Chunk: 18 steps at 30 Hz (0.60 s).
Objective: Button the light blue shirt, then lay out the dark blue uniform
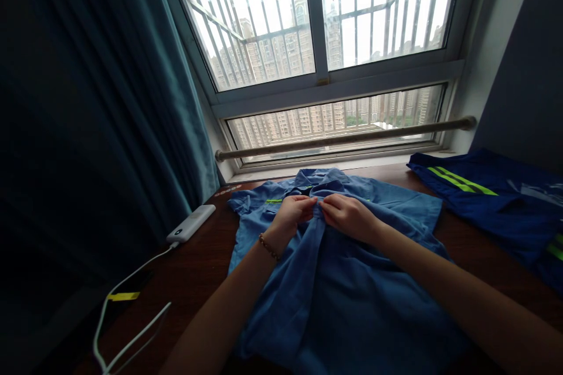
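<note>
A blue short-sleeved shirt (pixel 352 287) with a yellow-green stripe lies spread on the dark wooden surface, its collar toward the window. My left hand (pixel 292 217) pinches the shirt's front placket from the left. Close beside it, my right hand (pixel 349 217) pinches the same placket from the right, fingertips almost meeting the left ones. Between them the cloth is lifted a little into a ridge. The fingers hide whatever small part of the placket, such as a button, lies between them.
A dark blue garment (pixel 475 205) with yellow-green stripes lies at the right. On the left are a white power bank (pixel 191 224), its white cable (pixel 132 274) and a yellow tag (pixel 124 296). A curtain (pixel 145 99) hangs at the left; a metal rail (pixel 347 139) crosses the window.
</note>
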Available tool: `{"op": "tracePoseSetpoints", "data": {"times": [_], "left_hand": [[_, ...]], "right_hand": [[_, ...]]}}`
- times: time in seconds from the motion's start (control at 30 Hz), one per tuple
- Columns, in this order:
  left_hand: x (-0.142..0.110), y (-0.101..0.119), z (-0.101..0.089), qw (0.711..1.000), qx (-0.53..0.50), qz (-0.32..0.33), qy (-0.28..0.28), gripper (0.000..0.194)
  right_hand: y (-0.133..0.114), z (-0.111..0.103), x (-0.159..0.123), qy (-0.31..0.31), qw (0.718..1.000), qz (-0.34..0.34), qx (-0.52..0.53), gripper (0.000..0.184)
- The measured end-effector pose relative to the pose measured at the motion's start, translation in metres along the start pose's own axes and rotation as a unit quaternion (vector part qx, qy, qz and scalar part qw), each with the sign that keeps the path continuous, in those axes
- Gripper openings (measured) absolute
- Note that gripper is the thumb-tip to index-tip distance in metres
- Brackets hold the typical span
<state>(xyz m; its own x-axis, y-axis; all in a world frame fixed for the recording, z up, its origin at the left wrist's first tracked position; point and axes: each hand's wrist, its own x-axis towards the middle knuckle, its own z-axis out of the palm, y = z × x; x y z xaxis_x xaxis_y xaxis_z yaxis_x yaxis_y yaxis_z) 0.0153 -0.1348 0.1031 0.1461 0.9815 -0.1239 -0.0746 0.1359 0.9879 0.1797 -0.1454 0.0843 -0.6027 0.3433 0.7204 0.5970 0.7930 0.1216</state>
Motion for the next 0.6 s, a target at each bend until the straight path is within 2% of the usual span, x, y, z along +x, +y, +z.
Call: {"op": "tracePoseSetpoints", "data": {"times": [0.1,0.2,0.3,0.4,0.6], "left_hand": [[0.0,0.0,0.001,1.0,-0.023,0.004,-0.001,0.026],[0.0,-0.001,0.002,0.999,-0.045,0.001,0.001,0.025],[0.001,-0.003,0.004,0.998,-0.059,-0.01,0.022,0.023],[0.002,-0.006,0.006,0.995,-0.076,-0.015,0.056,0.023],[0.002,-0.013,0.015,0.989,-0.105,0.067,0.084,0.025]], "right_hand": [[-0.003,0.004,-0.002,0.015,0.999,-0.011,-0.028,0.026],[-0.003,0.007,-0.006,0.036,0.999,-0.016,0.007,0.026],[-0.002,0.009,-0.008,0.043,0.998,-0.028,0.032,0.027],[-0.001,0.01,-0.009,0.029,0.998,-0.049,0.006,0.027],[0.0,0.008,-0.007,0.015,0.997,-0.051,-0.057,0.027]]}}
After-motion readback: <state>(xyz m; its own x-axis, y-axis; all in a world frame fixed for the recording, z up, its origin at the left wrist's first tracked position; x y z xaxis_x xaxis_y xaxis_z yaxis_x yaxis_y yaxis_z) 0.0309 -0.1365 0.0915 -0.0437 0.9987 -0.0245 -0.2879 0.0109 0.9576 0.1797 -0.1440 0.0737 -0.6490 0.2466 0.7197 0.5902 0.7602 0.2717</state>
